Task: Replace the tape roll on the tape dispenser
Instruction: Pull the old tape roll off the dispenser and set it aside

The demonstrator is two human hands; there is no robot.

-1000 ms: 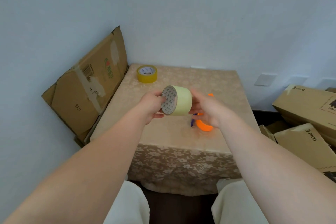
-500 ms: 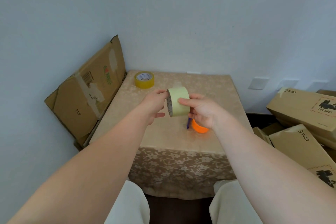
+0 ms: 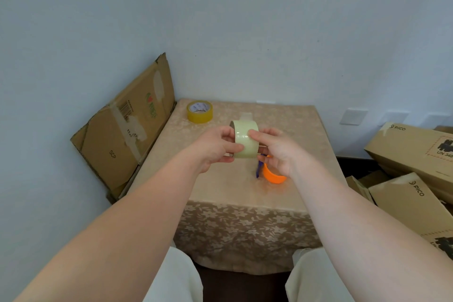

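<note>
Item: pale tape roll (image 3: 246, 138), held in the air above the middle of the bench (image 3: 301, 130), between both our hands.

Step in hand, as we judge it: readying the fresh roll. It is off the dispenser and being searched for its free end; loading has not begun.

Left hand (image 3: 217, 148): closed on the roll's left side, thumb and fingers pinching its edge.

Right hand (image 3: 277, 152): closed on the right side, forefinger laid across the outer face, as if feeling for the seam.

Condition of the roll: pale yellow-green, glossy, full or nearly so, turned with its curved face toward us. A short tab appears to stand up from its top, though we cannot tell whether it is a lifted end or a mark on the cloth behind.

Tape dispenser (image 3: 273, 175): orange with a blue part, on the bench below and just beside the right hand, half hidden by it. We cannot tell whether its hub is bare.

Second roll (image 3: 199, 111): deeper yellow, flat at the far left corner of the bench, well apart.

Next move calls for: peeling the end free, then lowering the roll onto the dispenser with the tape feeding the right way round. One hand must let go to steady the dispenser.
</note>
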